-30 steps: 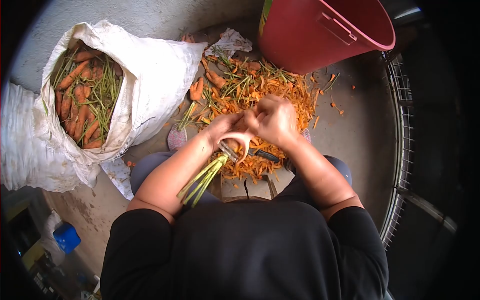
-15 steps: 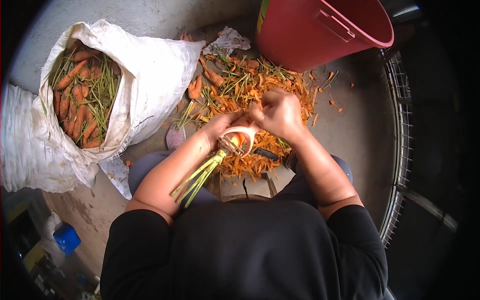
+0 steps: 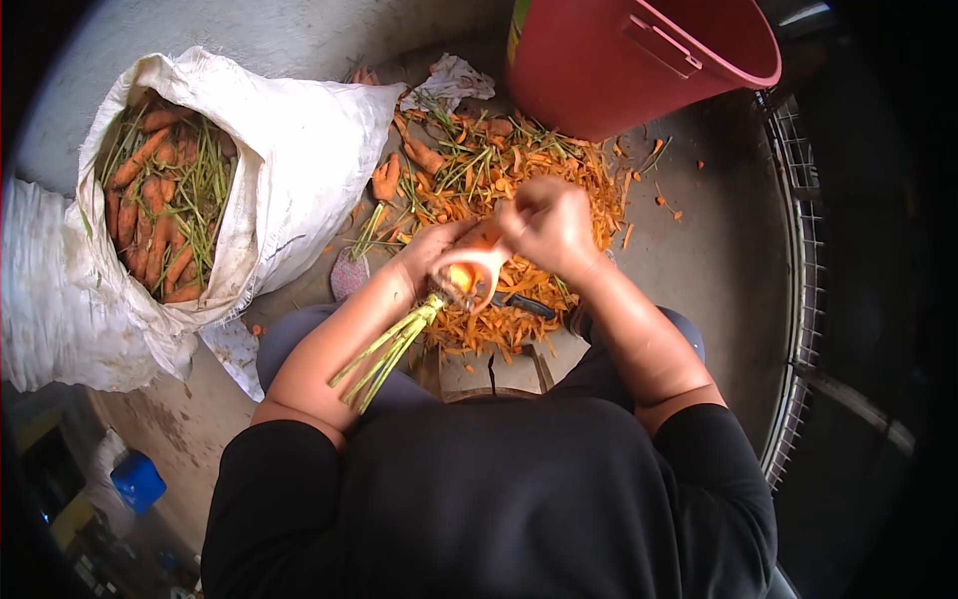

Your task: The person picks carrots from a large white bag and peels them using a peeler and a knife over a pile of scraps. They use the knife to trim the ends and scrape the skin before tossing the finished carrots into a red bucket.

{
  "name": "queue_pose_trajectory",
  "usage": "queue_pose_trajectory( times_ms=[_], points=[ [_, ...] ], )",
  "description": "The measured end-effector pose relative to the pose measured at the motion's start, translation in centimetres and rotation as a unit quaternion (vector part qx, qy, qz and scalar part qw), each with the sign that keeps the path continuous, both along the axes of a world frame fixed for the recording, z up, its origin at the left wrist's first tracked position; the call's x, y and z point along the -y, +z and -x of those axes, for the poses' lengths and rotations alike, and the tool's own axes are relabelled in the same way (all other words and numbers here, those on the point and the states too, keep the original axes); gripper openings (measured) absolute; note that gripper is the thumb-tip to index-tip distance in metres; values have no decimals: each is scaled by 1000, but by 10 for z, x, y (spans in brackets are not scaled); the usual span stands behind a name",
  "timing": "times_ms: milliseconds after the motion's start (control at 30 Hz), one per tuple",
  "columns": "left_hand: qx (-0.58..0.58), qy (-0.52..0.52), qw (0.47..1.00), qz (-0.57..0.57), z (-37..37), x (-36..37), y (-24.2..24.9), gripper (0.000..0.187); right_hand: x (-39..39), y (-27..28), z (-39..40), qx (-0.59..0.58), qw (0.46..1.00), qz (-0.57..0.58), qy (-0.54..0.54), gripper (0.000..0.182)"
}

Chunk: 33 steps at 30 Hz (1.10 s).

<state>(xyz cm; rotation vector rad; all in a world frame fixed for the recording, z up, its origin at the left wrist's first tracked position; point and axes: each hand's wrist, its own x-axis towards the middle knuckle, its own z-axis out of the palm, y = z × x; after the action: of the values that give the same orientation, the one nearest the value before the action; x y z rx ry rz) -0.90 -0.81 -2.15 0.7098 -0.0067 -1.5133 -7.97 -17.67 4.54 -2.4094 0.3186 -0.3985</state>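
Observation:
My left hand (image 3: 431, 252) is closed around a carrot (image 3: 460, 279) whose trimmed green stalks (image 3: 396, 344) point down toward my left thigh. In my right hand (image 3: 549, 228), closed in a fist, is the handle of a pale pink peeler (image 3: 487, 268). The peeler's Y-shaped head lies across the carrot near its stalk end. Part of the carrot is hidden by my fingers and the peeler. Just below the hands a knife with a dark handle (image 3: 529, 305) rests on a heap of orange peelings (image 3: 479, 329).
A white sack (image 3: 309, 150) full of carrots (image 3: 150, 215) lies open at the left. At the back stands a red bucket (image 3: 589, 75). Loose carrots (image 3: 386, 177) and more peelings cover the floor ahead. Wire mesh (image 3: 798, 200) runs along the right.
The peeler has shifted slightly left along the carrot, and the right hand is a little blurred. Left hand and carrot have moved slightly to the left.

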Motion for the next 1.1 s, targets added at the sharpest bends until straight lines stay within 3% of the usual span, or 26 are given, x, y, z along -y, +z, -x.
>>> queue_pose_trajectory(
  times_ms=[33,100,167,233,333,367,433,500,567,600,633,700,733,833,900,967,1033,1067,1100],
  points=[
    [-143,61,986,-54,5,6,3,44,-3,-7,2,-13,999,13,29,21],
    [-77,-31,997,2,-2,-8,1,43,29,-31,-1,-90,987,-105,-84,22],
    [-83,-50,994,-42,-2,-5,10,44,90,-41,-4,-200,947,-40,-249,23],
    [-96,-59,993,-40,0,-5,9,44,122,-40,4,-212,915,15,-343,24],
    [-90,-15,994,-67,1,0,10,40,90,-23,-7,-112,945,-129,-278,24],
    [-87,1,994,-73,3,-1,8,40,67,-20,-10,-93,960,-165,-205,22],
    [-106,11,993,-53,5,-1,5,40,20,-6,-4,-63,990,-125,-17,21],
    [-107,43,992,-51,7,6,9,39,-8,8,-1,-24,997,1,68,19],
    [65,2,988,-138,6,3,21,37,5,-15,-4,-57,998,-31,19,19],
    [-3,-11,994,-110,7,2,19,38,21,-35,-4,-70,995,-56,-37,19],
    [-72,-23,994,-82,8,0,13,40,39,-31,-7,-154,979,-55,-123,20],
    [-56,-16,995,-75,10,-3,4,42,91,-40,-7,-239,937,-39,-254,25],
    [-48,-13,996,-71,10,-3,3,43,109,-37,-3,-282,915,69,-281,27],
    [-15,-19,997,-71,4,-1,16,43,106,-26,-3,-198,923,-27,-329,27],
    [-58,-24,995,-80,2,-3,8,42,71,-25,-10,-86,958,-156,-224,24],
    [-93,-31,994,-54,2,-3,5,41,18,-5,-3,-49,992,-102,-48,20],
    [-118,-34,992,8,4,0,5,41,-12,5,4,-37,993,4,113,17],
    [-129,-39,990,44,8,0,-1,40,-10,-2,4,-51,995,-23,79,18],
    [-62,45,988,-133,10,9,6,38,-3,-18,2,-67,995,-50,46,18]
  ],
)
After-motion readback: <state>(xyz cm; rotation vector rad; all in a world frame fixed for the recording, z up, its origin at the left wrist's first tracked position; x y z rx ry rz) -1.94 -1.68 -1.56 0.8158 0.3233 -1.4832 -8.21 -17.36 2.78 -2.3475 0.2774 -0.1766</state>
